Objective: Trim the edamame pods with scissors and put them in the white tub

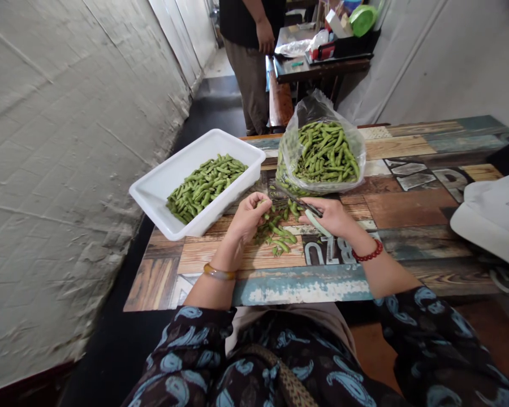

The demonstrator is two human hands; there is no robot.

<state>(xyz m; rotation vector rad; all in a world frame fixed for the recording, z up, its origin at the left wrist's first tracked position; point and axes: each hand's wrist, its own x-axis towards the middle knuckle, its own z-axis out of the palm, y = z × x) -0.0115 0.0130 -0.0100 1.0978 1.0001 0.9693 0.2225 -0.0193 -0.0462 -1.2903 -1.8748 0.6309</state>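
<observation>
My left hand [249, 215] is closed in a pinch on a green edamame pod, mostly hidden by the fingers. In my right hand [334, 217] are scissors [319, 224] with a pale green handle, their dark blades directed toward the left hand. Loose edamame pods [282, 245] and trimmed bits lie on the table below both hands. To the left, a white plastic tub [214, 221] holds a heap of edamame pods [210, 183]. Beyond my right hand stands an open clear plastic bag [286, 144] full of more pods [326, 152].
The table [297, 285] has a patchwork wood-print top. A white cap [494, 212] lies at its right edge. A person [252, 62] stands beyond the table, near a second table [288, 68] with a black tray and a green plastic item. A rough white wall [68, 141] runs along the left.
</observation>
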